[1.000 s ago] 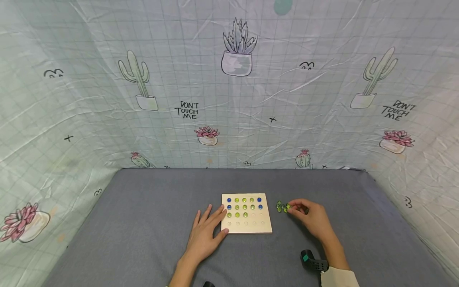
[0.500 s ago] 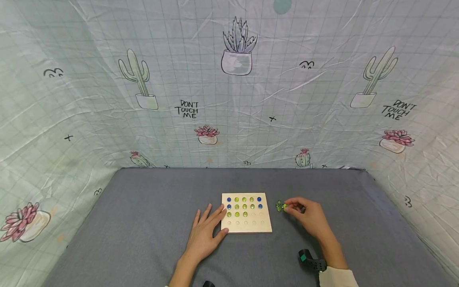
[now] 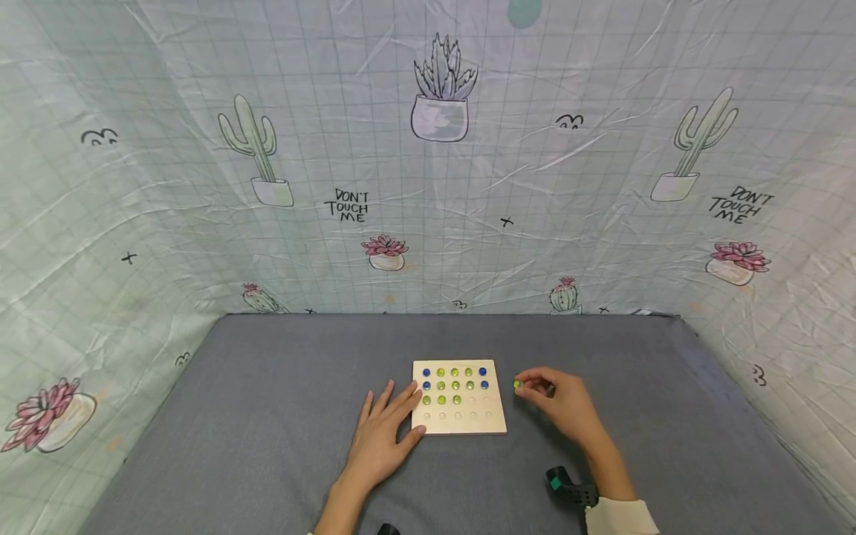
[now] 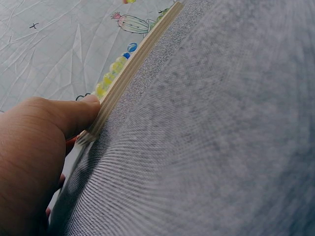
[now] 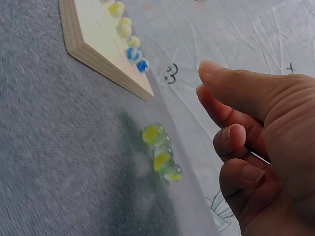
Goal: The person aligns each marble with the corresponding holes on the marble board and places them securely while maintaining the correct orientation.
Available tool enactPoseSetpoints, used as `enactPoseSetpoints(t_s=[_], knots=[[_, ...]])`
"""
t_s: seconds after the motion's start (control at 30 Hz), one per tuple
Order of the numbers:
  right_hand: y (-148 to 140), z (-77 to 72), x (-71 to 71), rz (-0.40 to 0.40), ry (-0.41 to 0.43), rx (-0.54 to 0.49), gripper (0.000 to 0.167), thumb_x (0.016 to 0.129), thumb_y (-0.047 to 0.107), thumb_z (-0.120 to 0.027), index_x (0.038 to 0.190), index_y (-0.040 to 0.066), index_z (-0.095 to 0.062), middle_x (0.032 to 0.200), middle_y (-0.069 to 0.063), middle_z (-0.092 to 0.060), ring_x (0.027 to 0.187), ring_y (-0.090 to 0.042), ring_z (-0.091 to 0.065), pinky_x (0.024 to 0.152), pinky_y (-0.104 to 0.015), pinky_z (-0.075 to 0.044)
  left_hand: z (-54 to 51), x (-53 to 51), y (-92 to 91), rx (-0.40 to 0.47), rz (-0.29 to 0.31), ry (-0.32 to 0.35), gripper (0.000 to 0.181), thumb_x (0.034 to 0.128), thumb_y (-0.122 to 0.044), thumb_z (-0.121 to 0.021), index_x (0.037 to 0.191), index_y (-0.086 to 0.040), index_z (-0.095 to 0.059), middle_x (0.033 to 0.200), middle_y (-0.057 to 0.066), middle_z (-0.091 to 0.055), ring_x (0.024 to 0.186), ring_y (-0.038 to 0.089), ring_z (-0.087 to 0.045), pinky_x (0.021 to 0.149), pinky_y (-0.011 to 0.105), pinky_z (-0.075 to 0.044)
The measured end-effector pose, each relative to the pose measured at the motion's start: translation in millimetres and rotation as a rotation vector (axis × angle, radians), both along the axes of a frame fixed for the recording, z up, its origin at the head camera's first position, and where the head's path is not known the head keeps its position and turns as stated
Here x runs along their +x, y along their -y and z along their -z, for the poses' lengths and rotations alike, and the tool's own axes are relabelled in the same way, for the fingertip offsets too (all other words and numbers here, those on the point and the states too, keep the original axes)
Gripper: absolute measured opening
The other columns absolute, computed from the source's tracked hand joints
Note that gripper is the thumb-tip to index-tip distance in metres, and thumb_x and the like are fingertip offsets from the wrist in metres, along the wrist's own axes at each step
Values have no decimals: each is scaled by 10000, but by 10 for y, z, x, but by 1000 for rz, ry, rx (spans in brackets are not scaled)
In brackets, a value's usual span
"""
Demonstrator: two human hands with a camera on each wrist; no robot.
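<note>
A pale wooden board (image 3: 458, 425) carries rows of round hollows, with yellow-green and blue glass marbles in the upper ones. My left hand (image 3: 381, 442) holds the board's left side steady, its thumb against the edge and its other fingers spread along it. To the right of the board, my right hand (image 3: 562, 401) hovers by a yellow-green marble (image 3: 518, 384), thumb and index tip close together. In the right wrist view several loose marbles (image 5: 161, 155) lie on the cloth, a gap away from the fingers (image 5: 231, 83). Nothing shows between the fingertips.
A grey cloth (image 3: 301, 371) covers the table, and a printed curtain (image 3: 508, 171) stands at its back and sides. A black wrist device (image 3: 571, 487) hangs on the right wrist.
My right hand has moved left, nearer to the board, and now covers most of the loose marbles in the head view. The left hand and board stay still.
</note>
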State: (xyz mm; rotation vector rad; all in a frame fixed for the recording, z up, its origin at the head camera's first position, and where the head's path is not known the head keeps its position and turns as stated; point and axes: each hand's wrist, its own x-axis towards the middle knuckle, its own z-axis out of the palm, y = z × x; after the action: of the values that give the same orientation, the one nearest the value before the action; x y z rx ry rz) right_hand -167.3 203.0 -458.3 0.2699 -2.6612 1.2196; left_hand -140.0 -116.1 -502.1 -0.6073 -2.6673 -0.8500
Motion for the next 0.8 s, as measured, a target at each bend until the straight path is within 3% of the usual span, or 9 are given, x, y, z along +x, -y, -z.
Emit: enactPoseSetpoints(t_s=[0.3, 0.8], knots=[[150, -10, -11, -26, -16, -17, 135, 804, 200, -780, 927, 196, -724, 704, 87, -554, 592, -95, -452, 488, -234, -367, -25, -38, 15, -18, 3, -8, 562, 884, -387, -656, 1383, -153, -543, 1444, 0, -463, 1369, 365, -315, 1107, 614, -117], [316, -29, -2, -42, 2, -44, 146, 796, 138, -784, 927, 165, -725, 706, 85, -565, 580, -101, -456, 478, -236, -374, -56, -38, 23, -21, 3, 33, 566, 893, -398, -642, 1396, -165, -528, 1456, -17, -447, 1385, 341, -292, 1120, 594, -96]])
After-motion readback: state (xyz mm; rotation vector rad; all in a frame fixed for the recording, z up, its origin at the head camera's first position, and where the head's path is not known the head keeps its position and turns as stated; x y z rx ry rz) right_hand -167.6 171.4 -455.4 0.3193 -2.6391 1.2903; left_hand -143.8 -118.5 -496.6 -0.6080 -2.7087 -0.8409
